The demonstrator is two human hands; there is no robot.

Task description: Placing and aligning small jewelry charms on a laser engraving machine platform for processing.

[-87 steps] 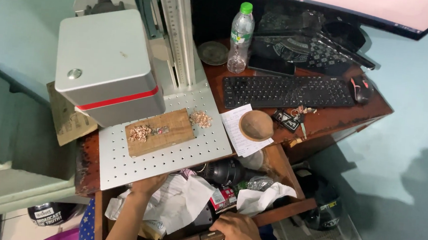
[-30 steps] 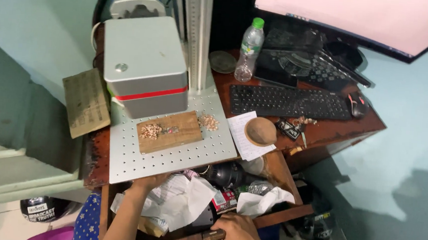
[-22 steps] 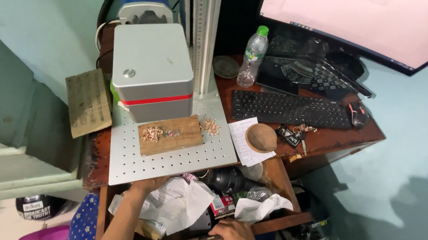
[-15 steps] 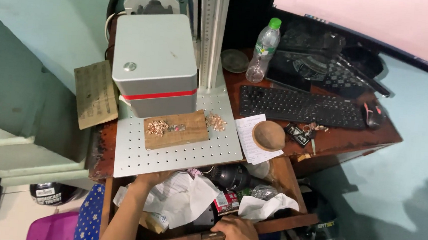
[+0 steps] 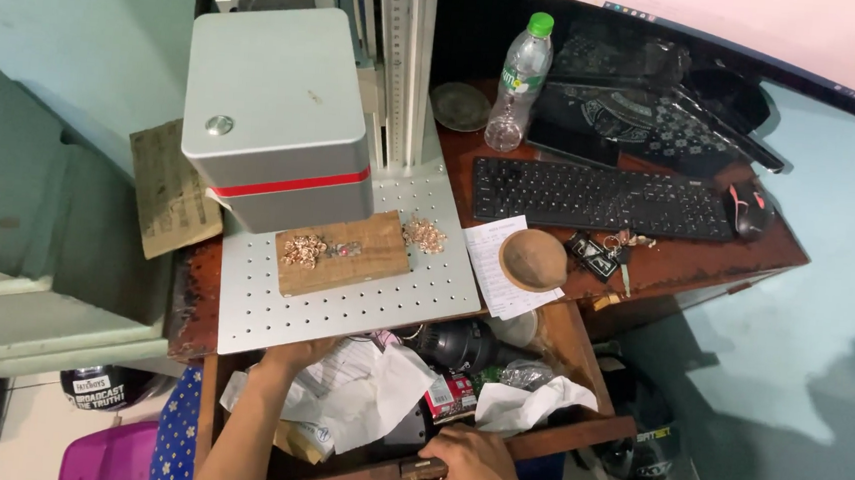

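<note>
A person leans over an open desk drawer (image 5: 574,436) crammed with clutter. The left hand (image 5: 291,353) reaches into the back of the drawer with the forearm running straight up from the lower edge of the view; its fingers curl under the front lip of a perforated metal plate (image 5: 343,299), so whether they grip anything cannot be told. Crumpled white paper (image 5: 367,391) lies just right of those fingers. The right hand (image 5: 476,471) rests palm down on the drawer's wooden front edge, fingers together and bent over the rim, their tips beside a small brass handle (image 5: 423,469). A white cloth (image 5: 526,405) sits just beyond the right fingers, inside the drawer.

On the plate, above the left fingers, a wooden block (image 5: 343,254) carries small gold pieces under a grey box-shaped machine (image 5: 275,119).

Compared with the earlier frames, both hands keep the same places on plate and drawer. Only the viewpoint has shifted: the desk now sits more central, and the keyboard (image 5: 601,197) shows in full.
</note>
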